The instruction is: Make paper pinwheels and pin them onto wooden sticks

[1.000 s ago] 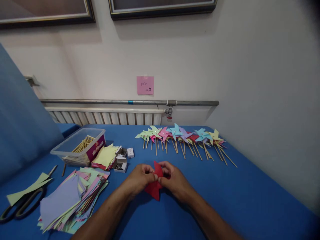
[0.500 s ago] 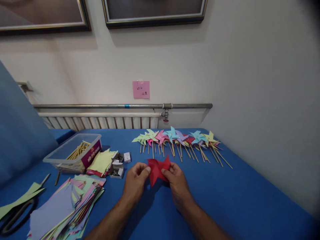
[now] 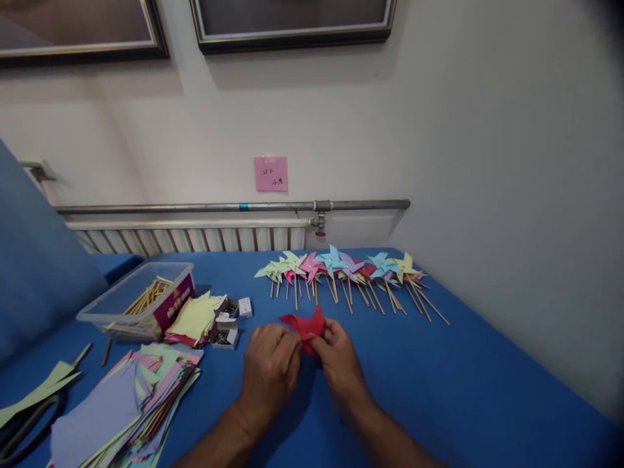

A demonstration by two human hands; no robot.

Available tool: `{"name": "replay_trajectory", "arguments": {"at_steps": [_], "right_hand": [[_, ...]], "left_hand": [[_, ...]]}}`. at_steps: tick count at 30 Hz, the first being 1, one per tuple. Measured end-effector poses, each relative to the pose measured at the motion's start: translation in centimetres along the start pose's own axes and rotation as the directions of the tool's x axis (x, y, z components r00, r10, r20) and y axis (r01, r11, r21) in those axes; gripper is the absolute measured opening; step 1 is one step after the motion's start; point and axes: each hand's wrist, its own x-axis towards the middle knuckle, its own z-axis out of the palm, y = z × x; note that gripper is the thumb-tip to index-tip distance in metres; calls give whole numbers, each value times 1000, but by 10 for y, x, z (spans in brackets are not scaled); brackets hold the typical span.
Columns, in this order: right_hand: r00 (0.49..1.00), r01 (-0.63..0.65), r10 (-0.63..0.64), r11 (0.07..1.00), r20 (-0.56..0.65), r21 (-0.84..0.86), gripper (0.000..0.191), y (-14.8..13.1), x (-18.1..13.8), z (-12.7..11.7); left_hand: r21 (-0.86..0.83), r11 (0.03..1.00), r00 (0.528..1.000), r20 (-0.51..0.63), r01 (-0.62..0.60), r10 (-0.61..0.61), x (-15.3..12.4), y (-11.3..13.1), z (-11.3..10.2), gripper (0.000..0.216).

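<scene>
Both hands meet over the blue table [image 3: 468, 390], pinching a red paper pinwheel head [image 3: 305, 325]. My left hand [image 3: 270, 370] has its fingers curled onto the paper's left side. On the right side, my right hand [image 3: 338, 361] grips it with thumb and fingers. The red paper is folded into pointed vanes and stands partly above my fingers. Behind it lies a row of finished pinwheels [image 3: 341, 270] on wooden sticks, in green, pink, blue, purple, red and yellow.
A stack of coloured paper squares [image 3: 121, 406] lies at the left. A clear plastic tub of wooden sticks [image 3: 139, 302] stands behind it, beside yellow cut papers [image 3: 195, 315] and small boxes of pins [image 3: 227, 328]. Scissors [image 3: 24, 419] lie at the far left. A radiator [image 3: 195, 237] runs along the wall.
The red paper has gone from a flatter piece to folded vanes gathered at the middle. My hands have closed together on it, and the view has shifted slightly.
</scene>
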Motion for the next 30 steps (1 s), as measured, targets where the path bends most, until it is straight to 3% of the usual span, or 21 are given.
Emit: {"name": "replay_trajectory", "arguments": {"at_steps": [11,23,30], "right_hand": [[998,34,-33,999,55,-6,29,-1,0,2],[984,76,-72,997,164,-17,29,-9,-2,1],[986,95,-80,991,149,-91,29,-18,-7,1]], "left_hand": [[133,981,989,-12,-144,147,8,3,-3,28],[149,976,987,-2,-157,159,9,-1,-5,27],[193,965,984,45,-180,175,9,-2,-6,27]]}}
